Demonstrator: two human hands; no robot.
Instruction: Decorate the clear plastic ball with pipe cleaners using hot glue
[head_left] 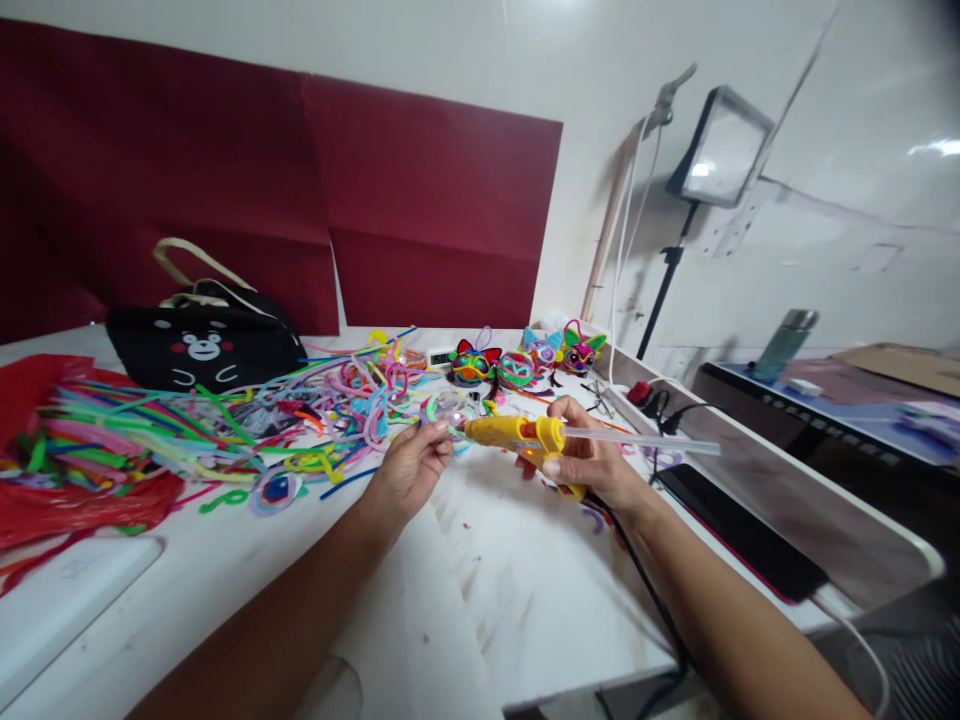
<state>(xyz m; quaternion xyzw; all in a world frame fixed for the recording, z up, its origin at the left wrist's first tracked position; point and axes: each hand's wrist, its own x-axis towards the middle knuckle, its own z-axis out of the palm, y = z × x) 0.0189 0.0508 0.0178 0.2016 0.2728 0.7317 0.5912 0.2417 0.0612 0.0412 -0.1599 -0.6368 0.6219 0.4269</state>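
Note:
My right hand (604,465) grips a yellow hot glue gun (502,432), its small light glowing orange. A clear glue stick (660,440) juts from the back of the gun, and a black cord runs down past my wrist. The nozzle points left, close to the fingertips of my left hand (412,465). Those fingers are pinched together; what they hold is small, blurred and partly hidden. Just beyond them shows a clear, roundish thing (454,405) with a purple pipe cleaner curve beside it.
Bundles of colourful pipe cleaners (105,425) spread over the left, partly on a red plastic bag (142,505). Behind stands a black bag (206,345). Several finished pipe-cleaner animal heads (472,365) sit at the back. A phone (742,530) lies right, beside the raised table edge (810,510).

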